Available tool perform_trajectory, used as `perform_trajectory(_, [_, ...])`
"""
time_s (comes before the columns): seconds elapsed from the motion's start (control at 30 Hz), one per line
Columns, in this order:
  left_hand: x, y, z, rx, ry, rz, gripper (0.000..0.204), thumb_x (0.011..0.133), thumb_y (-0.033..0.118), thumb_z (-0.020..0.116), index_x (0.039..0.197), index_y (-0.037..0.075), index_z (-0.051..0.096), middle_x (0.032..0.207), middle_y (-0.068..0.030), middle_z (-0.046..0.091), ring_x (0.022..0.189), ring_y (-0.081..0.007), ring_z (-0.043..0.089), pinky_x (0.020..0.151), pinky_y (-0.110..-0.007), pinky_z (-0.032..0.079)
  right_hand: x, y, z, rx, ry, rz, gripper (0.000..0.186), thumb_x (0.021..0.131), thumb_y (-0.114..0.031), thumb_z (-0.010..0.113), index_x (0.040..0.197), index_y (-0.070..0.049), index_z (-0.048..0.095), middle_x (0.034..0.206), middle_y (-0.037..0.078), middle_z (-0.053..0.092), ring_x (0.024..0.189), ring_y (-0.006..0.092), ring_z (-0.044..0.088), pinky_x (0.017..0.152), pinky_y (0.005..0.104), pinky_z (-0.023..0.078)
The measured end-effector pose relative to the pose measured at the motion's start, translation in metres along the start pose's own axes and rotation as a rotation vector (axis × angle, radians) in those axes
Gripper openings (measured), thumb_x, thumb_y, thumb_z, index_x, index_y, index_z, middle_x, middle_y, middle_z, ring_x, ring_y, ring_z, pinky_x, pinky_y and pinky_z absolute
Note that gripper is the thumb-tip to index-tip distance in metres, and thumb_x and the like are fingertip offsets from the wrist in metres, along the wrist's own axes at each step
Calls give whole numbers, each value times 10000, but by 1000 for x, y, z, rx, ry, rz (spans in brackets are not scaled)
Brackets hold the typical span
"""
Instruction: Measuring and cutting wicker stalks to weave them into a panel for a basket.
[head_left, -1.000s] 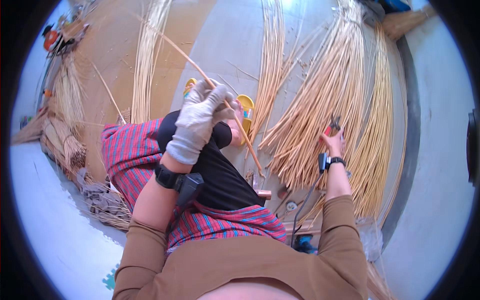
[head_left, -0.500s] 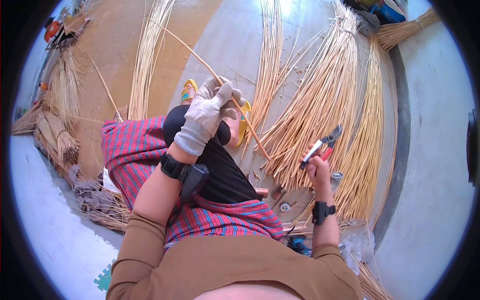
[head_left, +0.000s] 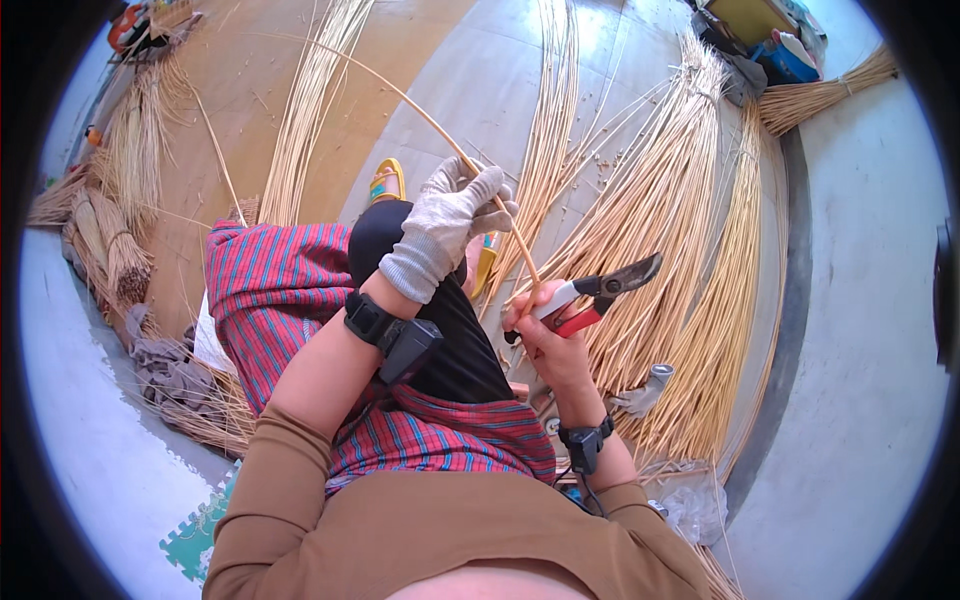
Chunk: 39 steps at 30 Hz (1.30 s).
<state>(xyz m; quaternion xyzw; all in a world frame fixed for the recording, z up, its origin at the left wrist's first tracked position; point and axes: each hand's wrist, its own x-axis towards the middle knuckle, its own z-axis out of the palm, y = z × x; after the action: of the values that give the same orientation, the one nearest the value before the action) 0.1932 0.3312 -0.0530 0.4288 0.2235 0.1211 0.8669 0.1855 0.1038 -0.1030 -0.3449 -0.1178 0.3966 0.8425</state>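
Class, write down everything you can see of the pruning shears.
The pruning shears have dark, metallic-looking blades with a curved outline, one white-and-black handle and one red handle. The bare right hand grips them by the handles, with the blades pointing rightward and slightly away from the person. From above, they appear in front of a spread bundle of canes. Whether the blades are fully closed is hard to tell.
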Motion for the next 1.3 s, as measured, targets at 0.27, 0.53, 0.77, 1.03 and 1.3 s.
perform_trajectory(0.27, [0, 4, -1, 248, 0, 32, 171, 994, 205, 700, 1056, 74, 609, 864, -56, 707, 784, -164, 728, 569, -243, 582, -11, -49, -14, -925, 270, 171, 462, 937, -314, 756, 1243, -30, 557, 1053, 67, 630, 992, 172, 633, 869, 325, 495])
perform_trajectory(0.53, [9, -13, -4, 328, -25, 232, 140, 946, 110, 752, 1017, 56, 643, 864, -41, 709, 795, -102, 656, 694, -247, 508, -14, -31, -3, -1737, 309, -135, 652, 788, -379, 841, 1248, -7, 568, 1132, 173, 620, 1078, 368, 574, 958, 453, 456])
perform_trajectory(0.77, [7, -7, -5, 325, -2, 167, 154, 935, 92, 760, 1032, 50, 647, 878, -33, 711, 803, -107, 657, 741, -263, 514, -11, -23, -7, -1701, 378, -252, 652, 783, -342, 836, 1272, -8, 563, 1154, 171, 618, 1103, 376, 561, 977, 452, 444])
perform_trajectory(1.03, [4, -9, -1, 307, -29, 186, 128, 954, 84, 731, 1033, 63, 633, 892, -39, 721, 832, -136, 703, 770, -278, 546, -6, -13, -13, -1738, 405, -128, 505, 801, -345, 819, 1149, -41, 615, 1002, 158, 653, 985, 365, 613, 882, 450, 479])
perform_trajectory(1.3, [8, -9, -8, 305, 46, 164, 188, 920, 171, 797, 967, 68, 647, 802, -25, 708, 708, -99, 646, 652, -261, 519, -32, 13, -112, -1571, 489, 335, 499, 837, -511, 736, 1062, -71, 670, 920, 232, 717, 904, 432, 697, 759, 488, 536])
